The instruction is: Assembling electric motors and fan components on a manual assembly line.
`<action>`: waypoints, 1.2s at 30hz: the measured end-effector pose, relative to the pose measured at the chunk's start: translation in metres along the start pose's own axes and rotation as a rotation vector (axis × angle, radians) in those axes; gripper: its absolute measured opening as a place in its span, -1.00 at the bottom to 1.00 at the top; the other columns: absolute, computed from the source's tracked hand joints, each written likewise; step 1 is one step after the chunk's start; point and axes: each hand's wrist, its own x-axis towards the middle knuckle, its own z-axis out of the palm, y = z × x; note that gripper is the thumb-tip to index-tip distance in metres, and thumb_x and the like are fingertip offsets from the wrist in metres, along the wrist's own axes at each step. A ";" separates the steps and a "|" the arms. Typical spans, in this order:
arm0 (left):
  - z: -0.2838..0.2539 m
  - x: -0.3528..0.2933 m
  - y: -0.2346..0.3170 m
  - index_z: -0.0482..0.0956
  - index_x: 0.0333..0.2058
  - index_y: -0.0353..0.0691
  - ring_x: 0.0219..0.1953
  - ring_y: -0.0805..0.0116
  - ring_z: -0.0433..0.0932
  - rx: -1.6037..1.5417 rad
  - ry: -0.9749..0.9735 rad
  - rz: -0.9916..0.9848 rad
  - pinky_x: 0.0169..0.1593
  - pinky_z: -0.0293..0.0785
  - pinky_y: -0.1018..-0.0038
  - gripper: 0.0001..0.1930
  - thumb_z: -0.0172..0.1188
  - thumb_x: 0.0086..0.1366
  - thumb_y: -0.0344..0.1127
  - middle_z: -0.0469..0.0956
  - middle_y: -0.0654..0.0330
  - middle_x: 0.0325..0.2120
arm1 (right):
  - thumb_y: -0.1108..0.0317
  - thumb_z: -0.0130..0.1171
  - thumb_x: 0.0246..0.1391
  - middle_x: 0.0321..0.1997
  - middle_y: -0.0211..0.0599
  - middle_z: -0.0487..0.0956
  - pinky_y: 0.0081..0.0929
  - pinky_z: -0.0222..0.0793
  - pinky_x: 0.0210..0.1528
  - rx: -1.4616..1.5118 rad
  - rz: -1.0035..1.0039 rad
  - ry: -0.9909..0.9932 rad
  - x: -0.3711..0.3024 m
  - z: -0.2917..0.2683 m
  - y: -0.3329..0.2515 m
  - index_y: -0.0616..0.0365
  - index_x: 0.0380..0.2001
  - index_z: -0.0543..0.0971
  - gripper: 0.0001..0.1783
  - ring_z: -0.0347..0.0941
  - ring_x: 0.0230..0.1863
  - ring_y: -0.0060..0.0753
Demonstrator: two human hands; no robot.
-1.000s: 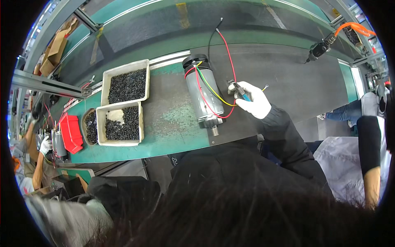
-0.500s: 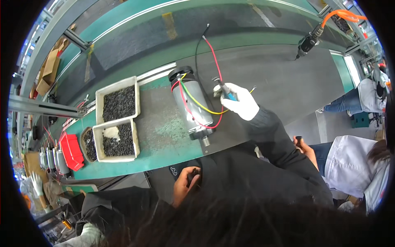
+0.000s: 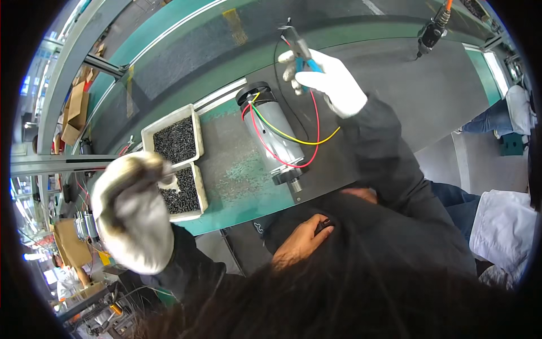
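In my right hand, white-gloved, is a pair of blue-handled pliers. Their jaws are by the tip of a black cable and a red wire; whether they grip either is unclear. Below lies a silver cylindrical motor with black end caps, its shaft toward me. Red, yellow and green wires loop over its body. At the left, my left hand, in a stained white glove, is raised before two bins, fingers curled and thumb close to them. What it holds, if anything, I cannot make out.
Two off-white bins of small black parts stand left of the motor on the green bench. A power driver hangs at the upper right. Another person's bare hand rests on dark cloth at the near edge. Cardboard boxes are far left.
My right hand has risen away from the motor toward the cable tip with the pliers. My left hand has come up from the lower left in front of the bins. The view has shifted slightly.
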 end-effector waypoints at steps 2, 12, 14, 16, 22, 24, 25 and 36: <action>-0.011 -0.006 -0.019 0.50 -0.11 -0.48 -0.28 0.10 0.59 0.092 0.001 -0.098 -0.20 0.49 0.31 -0.43 0.04 0.38 0.08 0.58 -0.13 -0.26 | 0.34 0.16 0.10 -0.24 -0.34 0.57 -0.59 0.36 -0.21 -0.201 -0.063 0.001 0.007 0.002 -0.013 0.16 0.04 0.52 -0.59 0.40 -0.31 -0.64; -0.040 -0.074 -0.076 0.52 -0.12 -0.50 -0.47 0.47 0.58 0.211 -0.170 -0.722 -0.36 0.47 0.62 -0.56 0.01 0.42 -0.11 0.63 0.03 -0.40 | 0.43 0.15 0.11 -0.19 -0.45 0.54 -0.65 0.33 -0.10 -0.131 0.124 -0.108 -0.020 0.010 0.010 0.18 0.08 0.49 -0.58 0.39 -0.19 -0.68; -0.045 -0.101 -0.106 0.55 -0.13 -0.46 -0.48 0.44 0.60 0.075 -0.183 -0.970 -0.38 0.48 0.61 -0.57 0.02 0.42 -0.10 0.63 0.04 -0.42 | 0.44 0.17 0.11 -0.19 -0.44 0.54 -0.61 0.32 -0.04 -0.218 0.105 -0.077 -0.029 0.017 0.020 0.20 0.07 0.49 -0.58 0.40 -0.16 -0.65; -0.033 -0.131 -0.133 0.51 -0.05 -0.42 -0.42 0.35 0.63 -0.010 -0.227 -1.136 -0.39 0.51 0.59 -0.58 0.01 0.42 -0.10 0.63 -0.01 -0.35 | 0.46 0.17 0.11 -0.18 -0.43 0.53 -0.58 0.29 0.03 -0.215 0.077 -0.059 -0.038 0.005 0.042 0.21 0.07 0.49 -0.59 0.40 -0.12 -0.62; 0.016 -0.168 -0.166 0.36 0.03 -0.42 -0.13 0.14 0.61 -0.689 0.070 -1.070 -0.05 0.58 0.32 -0.55 0.08 0.39 -0.12 0.54 -0.10 -0.08 | 0.46 0.15 0.12 -0.14 -0.43 0.52 -0.55 0.27 0.09 -0.178 0.115 0.005 -0.045 0.004 0.055 0.18 0.10 0.48 -0.56 0.39 -0.07 -0.62; 0.027 -0.171 -0.169 0.36 0.04 -0.41 -0.12 0.13 0.60 -0.654 0.067 -1.080 -0.03 0.56 0.30 -0.55 0.09 0.38 -0.14 0.53 -0.10 -0.07 | 0.47 0.15 0.12 -0.13 -0.43 0.52 -0.56 0.26 0.10 -0.221 0.107 0.014 -0.047 0.003 0.057 0.17 0.11 0.47 -0.56 0.39 -0.07 -0.62; 0.032 -0.173 -0.167 0.36 0.05 -0.40 -0.10 0.12 0.59 -0.612 0.085 -1.078 0.00 0.55 0.28 -0.56 0.10 0.38 -0.16 0.53 -0.11 -0.07 | 0.48 0.15 0.12 -0.12 -0.43 0.52 -0.56 0.26 0.09 -0.232 0.106 0.000 -0.048 0.006 0.061 0.17 0.11 0.47 -0.56 0.38 -0.07 -0.63; 0.058 -0.166 -0.175 0.46 -0.13 -0.42 -0.45 0.45 0.57 -0.414 0.225 -0.983 -0.36 0.51 0.56 -0.71 0.28 0.24 -0.40 0.61 0.05 -0.34 | 0.52 0.13 0.13 -0.14 -0.47 0.52 -0.61 0.29 0.05 -0.265 0.104 0.025 -0.054 0.016 0.063 0.21 0.11 0.47 -0.56 0.37 -0.09 -0.66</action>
